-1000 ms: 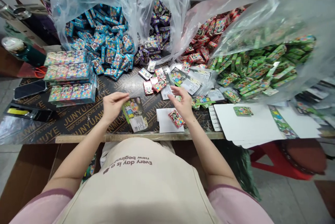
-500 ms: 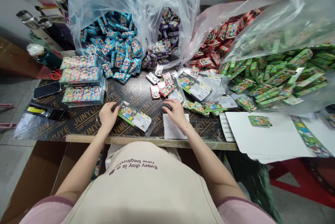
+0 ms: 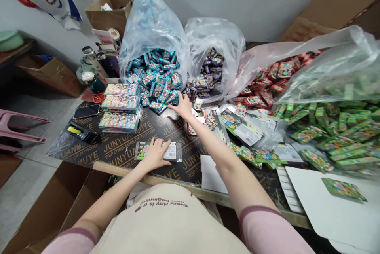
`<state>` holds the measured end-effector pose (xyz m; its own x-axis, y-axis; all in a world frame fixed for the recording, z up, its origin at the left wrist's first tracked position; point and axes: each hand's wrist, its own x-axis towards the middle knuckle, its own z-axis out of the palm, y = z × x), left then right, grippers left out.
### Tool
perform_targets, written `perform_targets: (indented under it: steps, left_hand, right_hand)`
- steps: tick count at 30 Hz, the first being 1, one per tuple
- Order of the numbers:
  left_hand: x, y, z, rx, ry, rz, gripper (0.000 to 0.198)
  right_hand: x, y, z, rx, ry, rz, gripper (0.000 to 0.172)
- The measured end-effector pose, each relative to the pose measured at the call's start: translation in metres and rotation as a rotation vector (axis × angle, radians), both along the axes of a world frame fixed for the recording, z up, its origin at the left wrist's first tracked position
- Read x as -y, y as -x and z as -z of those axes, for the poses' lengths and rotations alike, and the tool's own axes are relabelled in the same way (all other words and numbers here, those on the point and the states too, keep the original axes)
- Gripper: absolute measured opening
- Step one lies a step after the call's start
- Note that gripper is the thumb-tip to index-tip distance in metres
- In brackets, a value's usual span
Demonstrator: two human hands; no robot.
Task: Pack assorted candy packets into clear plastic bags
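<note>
My left hand lies with spread fingers on a flat clear packet with a printed black and green card. The packet rests on the dark printed board near its front edge. At the edge of the heap of small blue boxes, my right hand is stretched out, thumb and fingers apart. Its fingertips are at the nearest blue boxes; whether they touch is hard to see. Under my right forearm lie a few small red boxes, partly hidden.
Stacks of filled packs stand left, near a phone, a tape dispenser and orange scissors. Plastic bags spill purple boxes, red boxes and green boxes. More carded packets lie right of centre.
My right hand has moved forward and left from beside the white paper to the blue boxes. My left hand has moved from the packet's left end onto its top. The view has tilted up.
</note>
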<state>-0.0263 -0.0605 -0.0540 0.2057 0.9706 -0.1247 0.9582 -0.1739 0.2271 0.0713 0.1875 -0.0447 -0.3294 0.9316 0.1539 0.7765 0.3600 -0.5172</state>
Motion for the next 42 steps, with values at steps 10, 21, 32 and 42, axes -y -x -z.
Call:
perform_targets:
  steps: [10, 21, 32, 42]
  left_hand:
    - [0.006, 0.006, 0.008, 0.108, 0.017, -0.068, 0.101]
    - [-0.072, -0.004, -0.011, 0.648, -0.283, -0.405, 0.072]
    - [-0.055, -0.015, -0.038, 1.927, 0.615, -0.44, 0.038]
    - [-0.026, 0.006, -0.027, 1.022, 0.222, -0.153, 0.073]
  right_hand:
    - [-0.02, 0.06, 0.004, -0.319, 0.221, 0.238, 0.068]
    - [0.068, -0.048, -0.001, -0.365, 0.151, -0.188, 0.064]
    - [0.123, -0.1, -0.029, -0.335, 0.003, -0.487, 0.104]
    - [0.153, -0.125, -0.016, -0.3, -0.115, -0.436, 0.079]
